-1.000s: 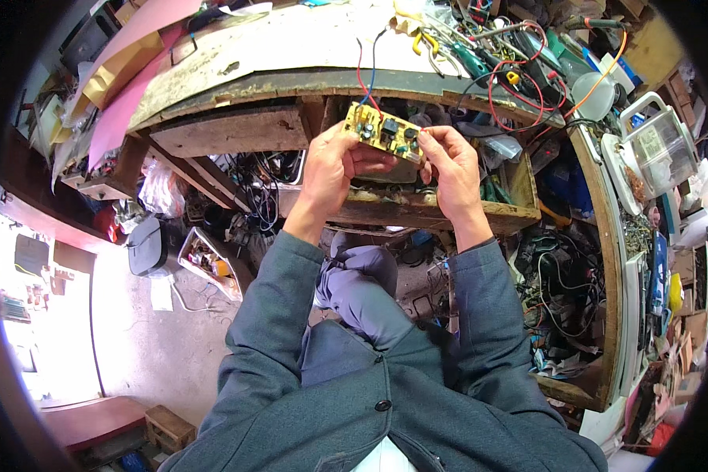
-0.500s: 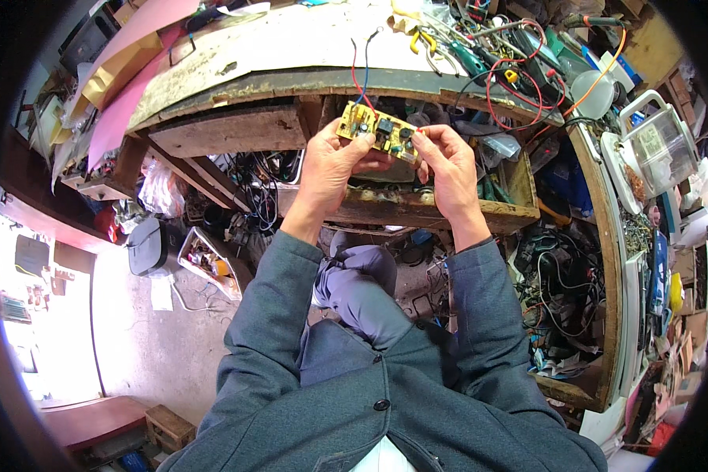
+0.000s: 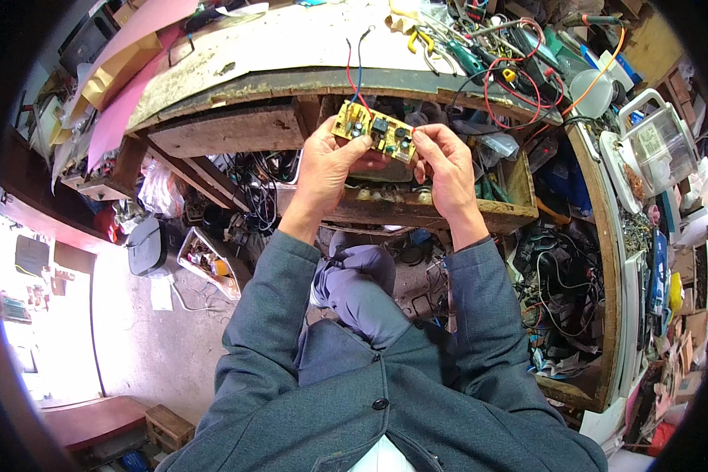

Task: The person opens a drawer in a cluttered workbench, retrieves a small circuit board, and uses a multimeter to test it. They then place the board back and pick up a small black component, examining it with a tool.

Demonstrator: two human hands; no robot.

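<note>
A yellow circuit board [image 3: 375, 130] is held up between both hands, just in front of the workbench edge and above an open drawer. Its top carries black blocks and several small round capacitors. My left hand [image 3: 328, 164] grips its left end, thumb on the face and fingers beneath. At the right end, my right hand [image 3: 447, 161] pinches the board's edge between thumb and fingers. Red and blue wires [image 3: 357, 79] rise from the board's upper side toward the bench. The underside and the fingertips below it are hidden.
Pliers, screwdrivers and red and black leads [image 3: 519, 75] crowd the bench's right part. Below the board, the wooden drawer [image 3: 448, 208] holds parts. A clear plastic container [image 3: 659, 145] stands at the right. A white bin [image 3: 208, 263] sits on the floor at the left.
The board has tilted slightly and shifted a little to the left, and its wires have swung with it. Both hands keep their hold.
</note>
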